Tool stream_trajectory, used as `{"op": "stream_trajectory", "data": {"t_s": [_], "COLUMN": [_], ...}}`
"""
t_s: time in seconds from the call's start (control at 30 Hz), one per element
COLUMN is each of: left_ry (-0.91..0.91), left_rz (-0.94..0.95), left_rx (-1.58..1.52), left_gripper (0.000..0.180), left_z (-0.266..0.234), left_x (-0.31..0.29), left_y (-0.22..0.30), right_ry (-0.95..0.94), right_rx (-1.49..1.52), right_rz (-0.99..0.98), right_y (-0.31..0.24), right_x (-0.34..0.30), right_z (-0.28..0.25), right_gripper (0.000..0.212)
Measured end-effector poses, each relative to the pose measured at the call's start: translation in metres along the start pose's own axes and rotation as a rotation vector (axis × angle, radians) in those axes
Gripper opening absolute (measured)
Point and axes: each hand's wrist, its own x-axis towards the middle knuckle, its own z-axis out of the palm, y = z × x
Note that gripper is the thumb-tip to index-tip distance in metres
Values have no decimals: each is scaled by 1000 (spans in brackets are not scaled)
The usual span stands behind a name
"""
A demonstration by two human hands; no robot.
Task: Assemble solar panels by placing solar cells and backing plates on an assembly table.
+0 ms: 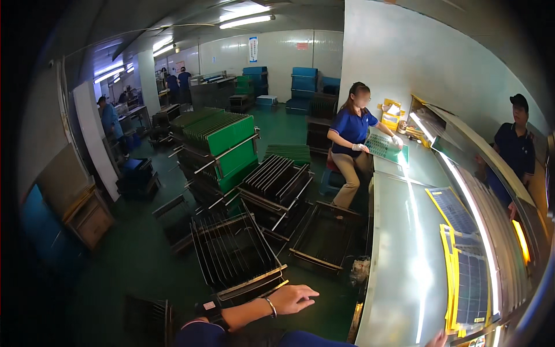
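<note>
And here is the left hand, palm down over the dark floor, fingers loosely spread and stretched forward, with nothing visible in its grip. Just beyond it, toward the left, sits a black wire rack with rows of thin slats and a pale front bar; the hand is right beside its near corner, though whether they touch I cannot tell.

Over at the bottom edge, only a sliver of the right hand shows, so its grip cannot be told. It is at the near end of the long, glossy pale bench, just left of the dark gridded sheets with yellow borders, which lie overlapping on the bench.

How far along? The yellow-bordered sheets lie flat, the left hand is off them, and the rack's slots are too dark to read, so what's finished and what's left stays unclear. Farther up the bench, a seated co-worker in a blue shirt handles a green patterned sheet.
</note>
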Motion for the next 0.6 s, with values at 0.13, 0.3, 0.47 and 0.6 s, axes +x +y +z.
{"op": "stream_trajectory", "data": {"t_s": [0.13,0.3,0.47,0.6], "left_ry": [-123,-215,-337,-405], "left_rz": [81,176,385,507], "left_rx": [10,-70,-146,-171], "left_gripper": [26,24,23,23], "left_z": [9,29,59,70], "left_x": [16,51,76,71], "left_y": [-9,-5,5,15], "right_ry": [-63,-149,-313,-486], "right_rx": [-94,-166,-146,6], "right_rz": [182,297,224,-159], "right_y": [-84,-122,-148,-212], "right_x": [-163,-259,-300,-290], "right_z": [-29,-41,-5,78], "right_gripper": [38,37,36,36]}}
